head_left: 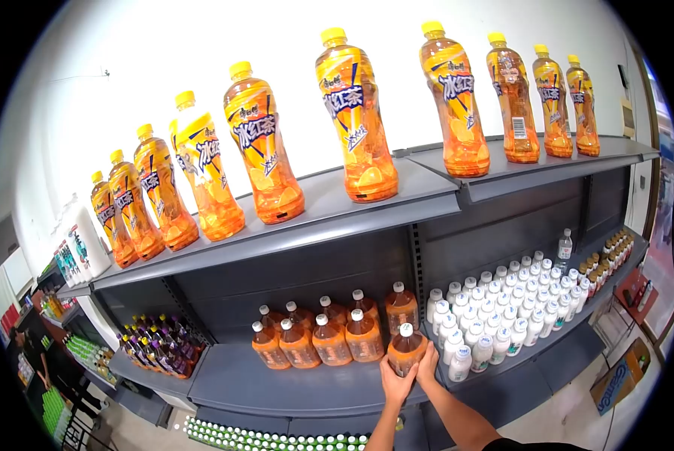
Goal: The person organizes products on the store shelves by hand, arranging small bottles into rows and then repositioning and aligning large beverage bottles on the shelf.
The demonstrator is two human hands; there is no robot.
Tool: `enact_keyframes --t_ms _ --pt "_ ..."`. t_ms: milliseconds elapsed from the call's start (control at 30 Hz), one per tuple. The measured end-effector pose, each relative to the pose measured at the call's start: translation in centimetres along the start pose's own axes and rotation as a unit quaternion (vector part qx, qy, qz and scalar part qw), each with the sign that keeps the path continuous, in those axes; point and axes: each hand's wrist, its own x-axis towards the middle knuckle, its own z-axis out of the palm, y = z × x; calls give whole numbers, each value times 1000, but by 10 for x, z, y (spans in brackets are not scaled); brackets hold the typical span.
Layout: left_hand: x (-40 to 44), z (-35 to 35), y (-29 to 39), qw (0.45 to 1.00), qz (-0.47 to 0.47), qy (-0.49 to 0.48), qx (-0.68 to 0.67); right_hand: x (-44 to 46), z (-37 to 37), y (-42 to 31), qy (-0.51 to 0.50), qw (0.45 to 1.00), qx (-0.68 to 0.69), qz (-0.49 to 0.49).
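A drink bottle (407, 350) with a white cap, dark top and orange label stands upright between my hands at the front of the middle shelf. My left hand (397, 381) is closed around its left side and lower front. On the right side, my right hand (428, 365) presses against it, fingers partly hidden behind. Directly behind is a matching bottle (401, 310). More orange-labelled bottles (329, 342) stand in two rows to the left. White bottles (483, 352) with pale caps are packed close to the right of my hands.
Large yellow-capped iced tea bottles (363, 120) line the top shelf (307, 225). Purple-labelled bottles (160, 349) stand on the left and green-packed bottles (277, 436) below. A cardboard box (619, 379) sits on the floor at right. Another person (40, 368) is at far left.
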Motion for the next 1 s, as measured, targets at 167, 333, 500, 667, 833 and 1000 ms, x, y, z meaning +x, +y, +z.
enact_keyframes --t_ms 167,333,500,667,833,1000 --pt "2 -8 8 993 -44 -50 -97 4 1 11 14 1000 -7 -11" --pt "8 -12 8 998 5 -55 -40 2 -3 12 3 997 -76 -17" --pt "6 -8 0 998 32 -40 -20 10 -7 15 -18 1000 3 -11" --pt "5 -20 3 997 22 -68 -39 9 -2 16 -84 974 201 -68" --pt "10 -28 6 995 -13 -93 -25 36 -11 58 -136 932 336 19" --pt "11 -33 4 994 27 -85 -59 20 -14 26 -150 894 400 135"
